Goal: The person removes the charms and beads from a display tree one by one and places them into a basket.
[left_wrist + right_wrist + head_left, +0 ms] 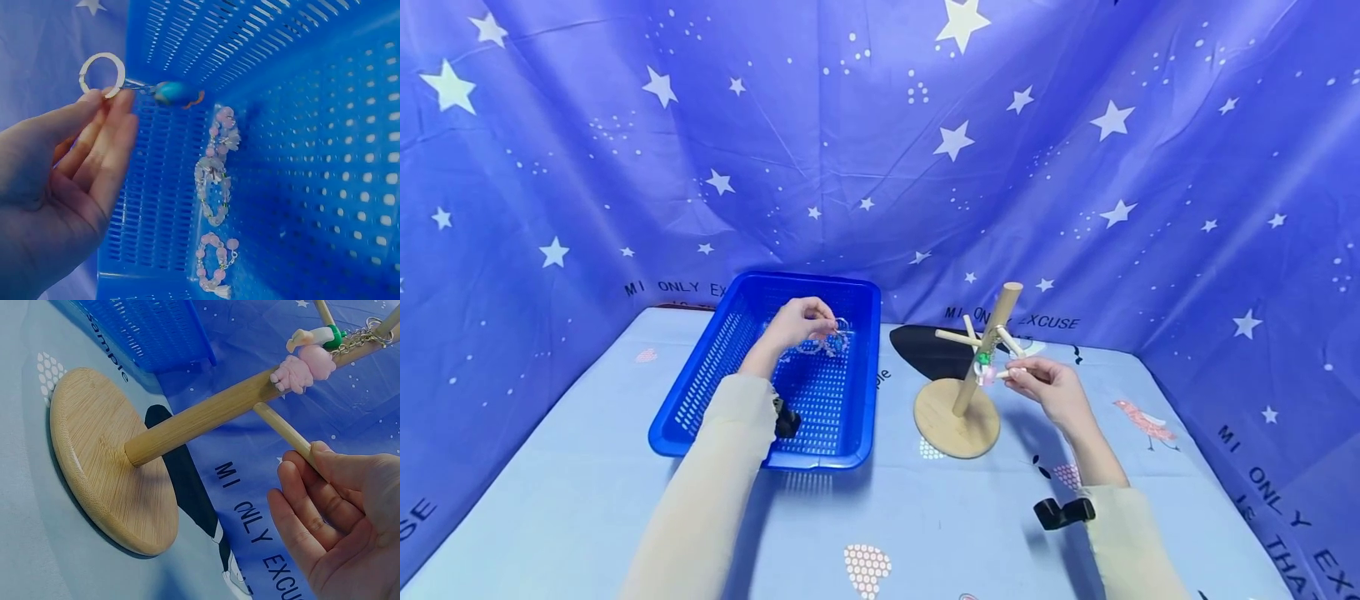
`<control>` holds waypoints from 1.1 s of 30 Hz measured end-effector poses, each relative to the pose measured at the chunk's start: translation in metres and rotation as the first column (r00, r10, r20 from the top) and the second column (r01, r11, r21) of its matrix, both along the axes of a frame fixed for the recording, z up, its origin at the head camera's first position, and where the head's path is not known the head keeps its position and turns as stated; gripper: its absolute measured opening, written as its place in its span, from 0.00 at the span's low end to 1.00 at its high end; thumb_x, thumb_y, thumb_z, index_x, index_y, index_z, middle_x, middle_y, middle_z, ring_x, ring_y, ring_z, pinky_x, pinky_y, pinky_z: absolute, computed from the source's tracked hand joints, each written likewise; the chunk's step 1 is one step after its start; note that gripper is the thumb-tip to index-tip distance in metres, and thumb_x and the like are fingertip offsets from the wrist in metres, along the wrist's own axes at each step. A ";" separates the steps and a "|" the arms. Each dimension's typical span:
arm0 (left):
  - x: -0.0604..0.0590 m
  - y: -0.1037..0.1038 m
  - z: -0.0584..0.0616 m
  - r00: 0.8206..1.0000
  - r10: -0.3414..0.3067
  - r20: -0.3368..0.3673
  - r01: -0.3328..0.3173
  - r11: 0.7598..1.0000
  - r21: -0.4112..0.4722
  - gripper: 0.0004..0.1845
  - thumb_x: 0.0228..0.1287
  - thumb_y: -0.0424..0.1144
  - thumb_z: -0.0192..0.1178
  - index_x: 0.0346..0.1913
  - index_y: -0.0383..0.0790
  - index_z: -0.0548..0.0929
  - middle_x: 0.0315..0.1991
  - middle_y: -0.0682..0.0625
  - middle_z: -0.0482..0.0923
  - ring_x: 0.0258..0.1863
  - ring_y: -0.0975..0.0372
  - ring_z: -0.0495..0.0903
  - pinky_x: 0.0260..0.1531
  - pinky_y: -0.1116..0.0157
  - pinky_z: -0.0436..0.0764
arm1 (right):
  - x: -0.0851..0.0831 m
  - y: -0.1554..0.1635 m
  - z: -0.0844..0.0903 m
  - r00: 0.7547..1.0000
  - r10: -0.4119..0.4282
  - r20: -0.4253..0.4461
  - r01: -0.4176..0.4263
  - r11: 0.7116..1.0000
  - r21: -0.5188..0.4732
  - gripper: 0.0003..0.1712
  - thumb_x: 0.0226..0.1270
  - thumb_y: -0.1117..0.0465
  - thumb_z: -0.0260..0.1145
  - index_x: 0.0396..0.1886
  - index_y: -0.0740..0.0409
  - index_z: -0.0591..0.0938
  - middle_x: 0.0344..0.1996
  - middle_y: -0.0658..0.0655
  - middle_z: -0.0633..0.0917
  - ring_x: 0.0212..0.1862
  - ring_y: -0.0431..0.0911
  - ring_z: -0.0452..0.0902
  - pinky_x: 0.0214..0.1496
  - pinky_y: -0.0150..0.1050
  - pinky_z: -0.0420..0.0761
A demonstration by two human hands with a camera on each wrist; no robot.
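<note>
My left hand [801, 322] is over the blue basket [859, 454], pinching the pale ring of a keychain with a blue charm [177, 93] between thumb and fingers. Below the charm, bead bracelets lie along the basket floor: one pink with a white tassel [220, 255], one clear and whitish [201, 190], one pink and white [225, 116]. My right hand [1051, 389] pinches the end of a lower peg [282, 427] on the wooden stand [200, 422]. A keychain with pink [294, 375] and green charms hangs from an upper peg, against the post.
The stand's round base [946, 421] rests on the pale blue patterned tablecloth [970, 517], right of the basket. Other pegs [957, 337] stick out of the post near its top. A blue star-printed curtain [820, 125] hangs behind the table.
</note>
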State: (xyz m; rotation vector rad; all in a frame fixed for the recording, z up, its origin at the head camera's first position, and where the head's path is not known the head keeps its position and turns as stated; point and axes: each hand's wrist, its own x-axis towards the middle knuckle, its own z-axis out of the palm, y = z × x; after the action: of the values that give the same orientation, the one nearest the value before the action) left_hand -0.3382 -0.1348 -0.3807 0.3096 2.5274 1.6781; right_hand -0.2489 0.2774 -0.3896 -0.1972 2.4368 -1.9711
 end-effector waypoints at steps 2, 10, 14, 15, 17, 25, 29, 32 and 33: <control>0.000 0.000 -0.003 0.999 -0.046 0.011 0.047 0.997 -0.067 0.04 0.71 0.28 0.57 0.40 0.29 0.79 0.35 0.42 0.84 0.50 0.40 0.84 0.52 0.50 0.85 | 0.000 0.000 0.000 1.000 0.000 0.003 0.000 1.000 0.005 0.17 0.72 0.69 0.60 0.55 0.79 0.76 0.32 0.38 0.87 0.38 0.33 0.86 0.49 0.29 0.85; 0.004 0.002 -0.009 0.974 -0.160 0.159 0.192 0.958 -0.215 0.02 0.71 0.27 0.56 0.38 0.33 0.78 0.39 0.44 0.82 0.42 0.54 0.85 0.50 0.58 0.86 | 0.000 0.002 0.002 1.000 0.000 0.010 0.001 1.000 -0.015 0.11 0.73 0.70 0.60 0.50 0.69 0.81 0.32 0.39 0.87 0.38 0.34 0.87 0.48 0.29 0.85; 0.006 0.001 -0.010 0.954 -0.211 0.214 0.253 0.948 -0.192 0.02 0.71 0.26 0.55 0.40 0.30 0.78 0.39 0.43 0.83 0.42 0.52 0.85 0.52 0.55 0.86 | 0.000 0.001 0.002 1.000 0.006 0.006 -0.005 1.000 -0.025 0.08 0.72 0.69 0.61 0.45 0.59 0.84 0.32 0.39 0.87 0.38 0.34 0.87 0.47 0.27 0.85; 0.006 0.000 -0.011 0.947 -0.226 0.229 0.270 0.945 -0.186 0.02 0.71 0.26 0.55 0.40 0.29 0.78 0.38 0.43 0.83 0.42 0.52 0.85 0.52 0.54 0.86 | 0.000 0.001 0.001 1.000 0.006 0.005 -0.006 1.000 -0.026 0.08 0.72 0.69 0.61 0.45 0.60 0.84 0.32 0.39 0.87 0.38 0.34 0.87 0.47 0.27 0.85; 0.006 -0.001 -0.012 0.931 -0.250 0.265 0.303 0.936 -0.182 0.03 0.71 0.26 0.55 0.41 0.29 0.78 0.37 0.44 0.84 0.40 0.53 0.85 0.52 0.53 0.85 | 0.000 0.001 0.001 1.000 0.007 0.002 -0.007 1.000 -0.017 0.08 0.72 0.68 0.61 0.45 0.60 0.84 0.32 0.39 0.87 0.38 0.34 0.87 0.47 0.28 0.85; 0.006 -0.006 -0.018 0.844 -0.327 0.424 0.416 0.899 -0.134 0.06 0.71 0.28 0.54 0.36 0.38 0.79 0.32 0.51 0.83 0.34 0.62 0.84 0.46 0.59 0.87 | 0.001 0.000 -0.001 1.000 0.001 -0.006 -0.001 0.999 0.033 0.11 0.73 0.67 0.61 0.49 0.68 0.82 0.32 0.37 0.87 0.39 0.33 0.86 0.49 0.30 0.85; 0.008 -0.006 -0.018 0.844 -0.321 0.430 0.422 0.892 -0.162 0.06 0.71 0.28 0.54 0.36 0.39 0.80 0.33 0.51 0.82 0.35 0.61 0.83 0.45 0.61 0.86 | 0.001 -0.001 -0.001 1.000 -0.004 -0.012 0.004 0.999 0.048 0.15 0.73 0.67 0.61 0.52 0.76 0.78 0.32 0.37 0.87 0.39 0.32 0.86 0.48 0.28 0.85; 0.010 -0.005 -0.018 0.880 -0.281 0.382 0.380 0.901 -0.211 0.05 0.70 0.28 0.55 0.36 0.36 0.79 0.33 0.50 0.83 0.35 0.61 0.83 0.44 0.62 0.86 | 0.001 -0.001 -0.001 1.000 -0.012 -0.014 0.012 0.999 0.048 0.16 0.73 0.66 0.61 0.53 0.77 0.78 0.32 0.37 0.87 0.38 0.32 0.86 0.48 0.29 0.85; 0.010 -0.005 -0.018 0.892 -0.265 0.367 0.360 0.907 -0.220 0.04 0.69 0.27 0.55 0.36 0.35 0.79 0.33 0.49 0.83 0.35 0.62 0.83 0.44 0.62 0.86 | 0.001 -0.002 -0.001 1.000 -0.012 -0.013 0.013 0.999 0.049 0.17 0.73 0.66 0.61 0.53 0.77 0.78 0.32 0.37 0.87 0.38 0.32 0.86 0.48 0.29 0.85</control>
State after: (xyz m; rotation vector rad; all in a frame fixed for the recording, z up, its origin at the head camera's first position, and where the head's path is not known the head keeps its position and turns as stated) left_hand -0.3281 -0.1398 -0.3990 0.3576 2.2739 1.1240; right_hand -0.2483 0.2758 -0.3910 -0.1957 2.4973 -1.9179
